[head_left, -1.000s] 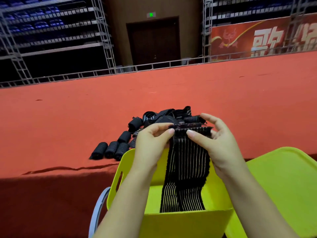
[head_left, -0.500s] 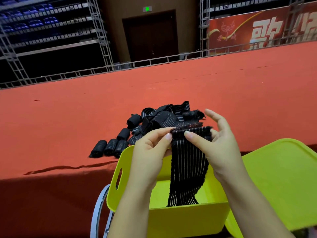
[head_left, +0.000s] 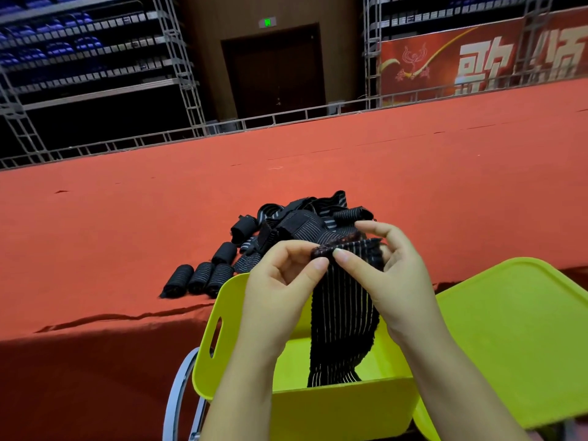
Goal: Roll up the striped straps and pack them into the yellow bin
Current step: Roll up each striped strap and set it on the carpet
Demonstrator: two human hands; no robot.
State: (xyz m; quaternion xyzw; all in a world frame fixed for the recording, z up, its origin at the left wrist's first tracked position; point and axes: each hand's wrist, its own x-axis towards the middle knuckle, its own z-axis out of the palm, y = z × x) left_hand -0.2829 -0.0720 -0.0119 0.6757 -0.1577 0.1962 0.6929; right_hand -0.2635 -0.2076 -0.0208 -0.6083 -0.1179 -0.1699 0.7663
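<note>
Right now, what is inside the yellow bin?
Only the hanging end of the striped strap shows inside the yellow bin. Its near wall and the forearms hide part of the floor.

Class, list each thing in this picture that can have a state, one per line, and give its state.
Strap: unrolled, hanging into the bin, top edge just being rolled.
Left hand: pinches the strap's top edge.
Right hand: pinches the same edge.
Bin: open, nothing else visible inside.
Lid: off, beside the bin.
Rolls: rolled, on the red cloth.
Pile: loose, unrolled.
</note>
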